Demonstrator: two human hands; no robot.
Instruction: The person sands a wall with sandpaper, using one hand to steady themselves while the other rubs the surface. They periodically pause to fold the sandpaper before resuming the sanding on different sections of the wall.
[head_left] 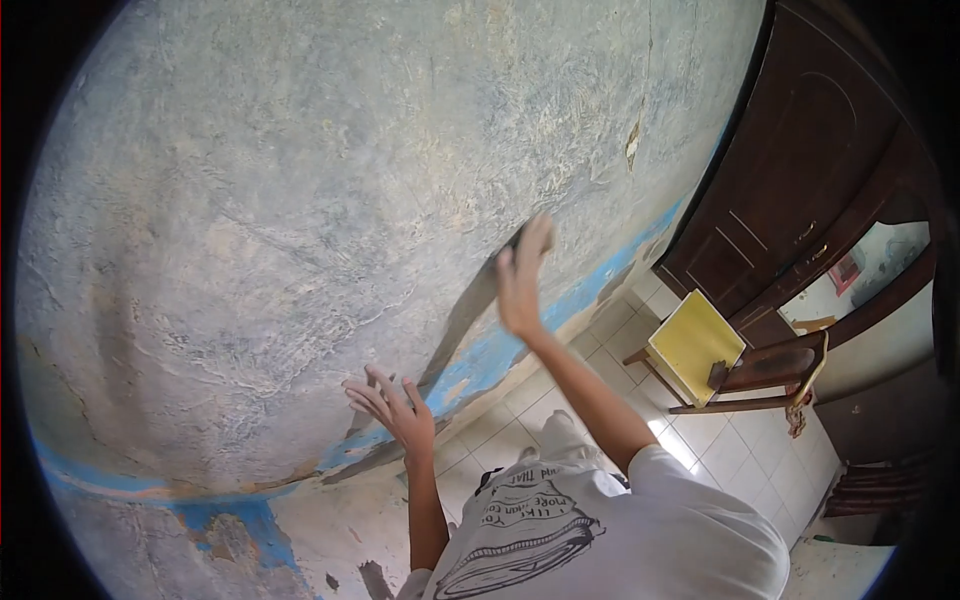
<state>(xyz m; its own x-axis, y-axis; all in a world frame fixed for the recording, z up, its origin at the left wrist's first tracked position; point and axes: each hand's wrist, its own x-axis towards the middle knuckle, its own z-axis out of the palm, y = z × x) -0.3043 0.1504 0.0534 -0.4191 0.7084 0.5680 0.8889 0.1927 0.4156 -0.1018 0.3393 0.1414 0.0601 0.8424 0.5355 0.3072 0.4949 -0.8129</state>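
My left hand (398, 410) is at the lower part of the rough grey wall (290, 200), its fingers spread and nothing in them. Higher and to the right, my right hand (523, 285) is against the wall, slightly blurred, with its fingers pressed together and the thumb apart. A small dark patch shows at its fingertips; what it holds there is too unclear to name. A shadow of the hand and arm falls on the wall. Peeling blue paint (485, 360) runs along the wall's lower band, below both hands.
At the right stands a wooden chair (770, 370) with a yellow board (697, 347) on it. Behind it is a dark wooden wardrobe (780, 150) with a mirror (860, 270). Pale floor tiles (725, 455) lie below. A white printed shirt (620, 530) covers my body.
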